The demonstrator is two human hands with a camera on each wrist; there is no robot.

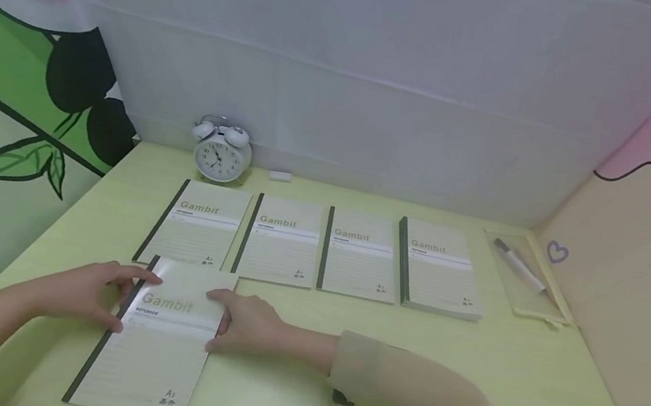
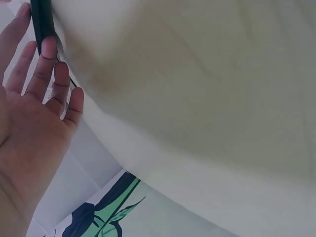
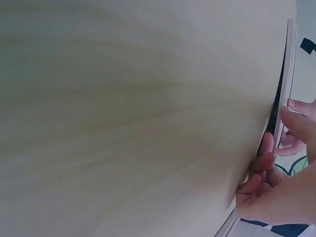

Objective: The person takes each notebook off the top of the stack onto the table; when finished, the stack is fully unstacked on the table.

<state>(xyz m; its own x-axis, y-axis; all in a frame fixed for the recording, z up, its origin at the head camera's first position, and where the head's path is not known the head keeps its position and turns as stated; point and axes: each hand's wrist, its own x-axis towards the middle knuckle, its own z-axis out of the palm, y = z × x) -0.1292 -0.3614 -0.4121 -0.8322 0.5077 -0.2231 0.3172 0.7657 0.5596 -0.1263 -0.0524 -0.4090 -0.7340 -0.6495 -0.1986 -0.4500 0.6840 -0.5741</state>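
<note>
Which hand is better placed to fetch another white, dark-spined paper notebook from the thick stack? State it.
Likely the right hand, at the right edge of the front white notebook: the thick stack lies on that side. The left hand is farther off, at the dark spine.

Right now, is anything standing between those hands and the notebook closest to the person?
Nothing visible does. The left hand holds the near notebook at its dark spine, and the right hand grips its opposite edge. The row of notebooks lies beyond it, not in between.
</note>
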